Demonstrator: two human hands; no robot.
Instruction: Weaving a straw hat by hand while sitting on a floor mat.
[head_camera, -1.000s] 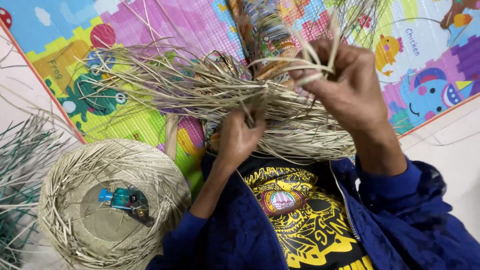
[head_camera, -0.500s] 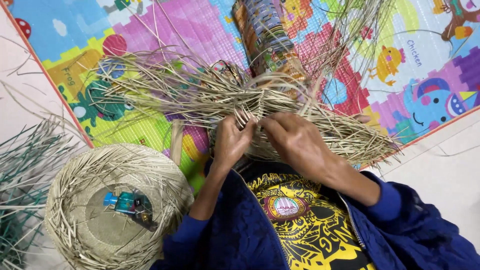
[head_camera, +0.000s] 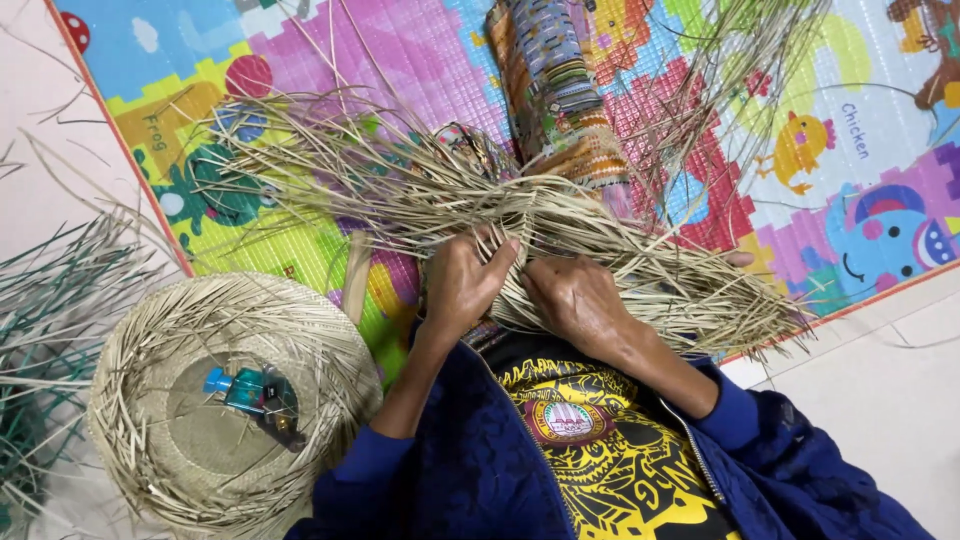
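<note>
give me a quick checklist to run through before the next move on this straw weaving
1. Left hand on the weave: ok, fingers pressed on the strands near the middle.
2. Right hand on the weave: ok, resting on it beside the left.
3. Grip on a single strand: cannot tell, the fingertips are buried in straw.
4. Loose ends free: ok, they fan out to both sides over the mat.
5. Basket close by: ok, beside the left arm, a small bottle inside.
6. Green strands: ok, lying at the far left.
</note>
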